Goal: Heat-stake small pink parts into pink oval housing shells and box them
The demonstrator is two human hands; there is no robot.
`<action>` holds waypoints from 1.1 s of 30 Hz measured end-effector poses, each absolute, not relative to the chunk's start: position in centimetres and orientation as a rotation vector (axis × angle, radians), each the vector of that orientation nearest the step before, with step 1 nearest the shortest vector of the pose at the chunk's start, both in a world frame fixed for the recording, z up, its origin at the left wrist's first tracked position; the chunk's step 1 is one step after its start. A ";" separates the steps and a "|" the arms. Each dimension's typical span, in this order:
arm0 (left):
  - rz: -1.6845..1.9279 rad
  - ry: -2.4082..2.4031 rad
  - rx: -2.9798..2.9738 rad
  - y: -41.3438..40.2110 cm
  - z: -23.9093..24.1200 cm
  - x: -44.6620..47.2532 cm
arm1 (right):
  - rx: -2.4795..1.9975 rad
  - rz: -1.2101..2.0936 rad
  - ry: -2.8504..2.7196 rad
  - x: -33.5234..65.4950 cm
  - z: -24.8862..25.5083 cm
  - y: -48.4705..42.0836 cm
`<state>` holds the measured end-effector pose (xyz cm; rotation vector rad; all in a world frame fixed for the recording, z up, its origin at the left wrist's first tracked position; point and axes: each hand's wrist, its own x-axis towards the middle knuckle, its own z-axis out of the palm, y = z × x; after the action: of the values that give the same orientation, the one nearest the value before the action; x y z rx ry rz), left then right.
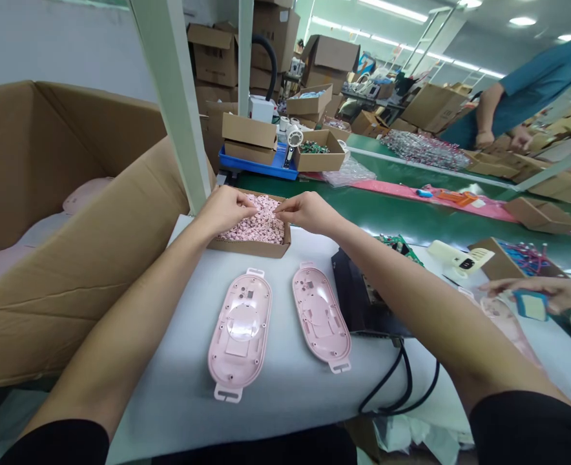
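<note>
A shallow cardboard box (254, 248) full of small pink plastic parts (261, 223) stands at the back of the white worktop. My left hand (227, 210) is over its left side, thumb and fingers pinched together at the parts. From the right, my right hand (309, 212) reaches to the same pile, its fingertips also closed in a pinch. Whatever either pinch holds is too small to make out. Nearer to me lie two pink oval shells, a left shell (237, 352) and a right shell (320, 316), inner sides up, apart from both hands.
A large carton (72, 271) holding pink shells stands at left, beside a pale upright post (172, 84). A black device (363, 297) with cables is right of the shells. Farther right, a co-worker's hand (557, 294) holds a blue block (531, 305). A green conveyor (396, 210) runs behind.
</note>
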<state>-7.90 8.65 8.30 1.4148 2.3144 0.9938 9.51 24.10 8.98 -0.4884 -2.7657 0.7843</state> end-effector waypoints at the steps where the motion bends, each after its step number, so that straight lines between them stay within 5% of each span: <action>1: 1.018 2.281 1.424 8.5 8.5 -7.9 | -0.487 0.831 -2.736 9.8 9.0 23.9; 7: 1.166 2.071 1.302 7.9 8.6 -8.6 | -0.535 1.017 -2.623 11.7 9.6 23.3; 17: 1.074 2.463 1.630 8.0 8.2 -8.3 | -0.474 0.866 -2.751 14.7 9.5 22.5; 27: 0.473 2.748 1.509 7.8 9.7 -9.1 | -0.397 0.636 -3.123 15.8 9.3 22.6; 33: 0.089 2.525 1.875 9.6 7.9 -7.6 | -0.365 0.607 -3.197 16.1 8.5 22.8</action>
<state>-7.60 9.64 7.89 1.8746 2.5250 0.0889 16.05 22.79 8.54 -0.3651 -3.1971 0.6070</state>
